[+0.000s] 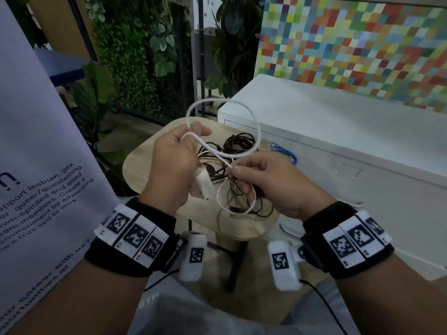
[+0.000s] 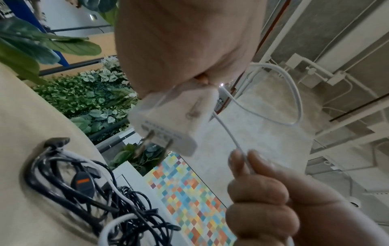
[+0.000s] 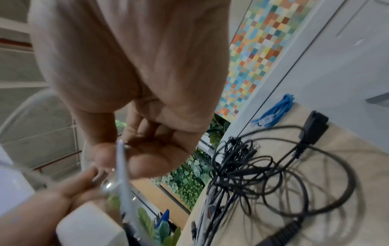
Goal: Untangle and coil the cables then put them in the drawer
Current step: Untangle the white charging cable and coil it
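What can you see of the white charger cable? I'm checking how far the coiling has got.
The white charger cable is thin, smooth and plastic-looking, ending in a boxy white plug adapter with two metal prongs. The left hand holds the adapter and one strand; the right hand pinches another strand between thumb and fingers. One open loop arches above the hands, and more slack hangs below them over the round wooden table. It is held up above the tangled black cables.
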